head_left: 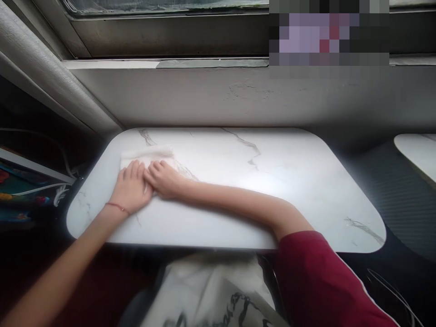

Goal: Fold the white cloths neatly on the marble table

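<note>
A white paper towel or thin cloth (150,156) lies on the left part of the white marble-patterned table (231,218), a raised fold along its far edge. My left hand (132,188), a thin red string round its wrist, is on the near left part of this sheet with the fingers bent down onto it. Right beside it, my right hand (164,179) reaches across from the right, its fingers curled over the sheet's near edge. The two hands touch. Their palms and part of the sheet are hidden underneath.
A window frame (170,38) and a pale wall (204,95) rise behind the table. White cables (61,193) hang at the left. A bag with dark lettering (211,290) is below the front edge, and another white tabletop (418,150) stands at the right.
</note>
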The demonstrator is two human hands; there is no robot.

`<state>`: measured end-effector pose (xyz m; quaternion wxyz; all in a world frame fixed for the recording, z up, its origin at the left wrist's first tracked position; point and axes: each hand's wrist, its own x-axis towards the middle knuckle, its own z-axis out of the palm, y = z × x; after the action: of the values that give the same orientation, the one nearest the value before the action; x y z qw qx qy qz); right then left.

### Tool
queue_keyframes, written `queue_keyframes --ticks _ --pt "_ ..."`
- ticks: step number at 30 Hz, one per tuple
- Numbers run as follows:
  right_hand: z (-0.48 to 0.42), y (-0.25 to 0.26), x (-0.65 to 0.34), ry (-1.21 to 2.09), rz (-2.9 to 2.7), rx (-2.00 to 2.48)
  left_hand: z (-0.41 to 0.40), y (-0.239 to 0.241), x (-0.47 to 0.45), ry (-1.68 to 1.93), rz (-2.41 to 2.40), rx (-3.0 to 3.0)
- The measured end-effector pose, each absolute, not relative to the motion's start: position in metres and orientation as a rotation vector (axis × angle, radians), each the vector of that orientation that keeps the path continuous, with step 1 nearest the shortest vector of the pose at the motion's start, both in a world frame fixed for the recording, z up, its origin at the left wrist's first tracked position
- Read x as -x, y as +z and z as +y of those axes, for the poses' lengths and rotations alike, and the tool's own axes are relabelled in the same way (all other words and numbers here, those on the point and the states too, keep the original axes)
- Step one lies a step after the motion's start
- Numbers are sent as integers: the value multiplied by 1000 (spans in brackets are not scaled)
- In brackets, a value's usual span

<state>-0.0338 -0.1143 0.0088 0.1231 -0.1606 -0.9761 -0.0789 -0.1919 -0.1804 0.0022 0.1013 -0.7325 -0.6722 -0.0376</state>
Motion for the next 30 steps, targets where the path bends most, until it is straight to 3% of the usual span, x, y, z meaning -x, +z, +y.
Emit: queue_keyframes --ticks 12,30 --pt "-3 -2 -61 -164 -2678 1055 -24 15 91 47 -1866 2394" --pt "11 -19 -83 -27 -2582 1012 -18 -3 89 -333 -1808 2465"
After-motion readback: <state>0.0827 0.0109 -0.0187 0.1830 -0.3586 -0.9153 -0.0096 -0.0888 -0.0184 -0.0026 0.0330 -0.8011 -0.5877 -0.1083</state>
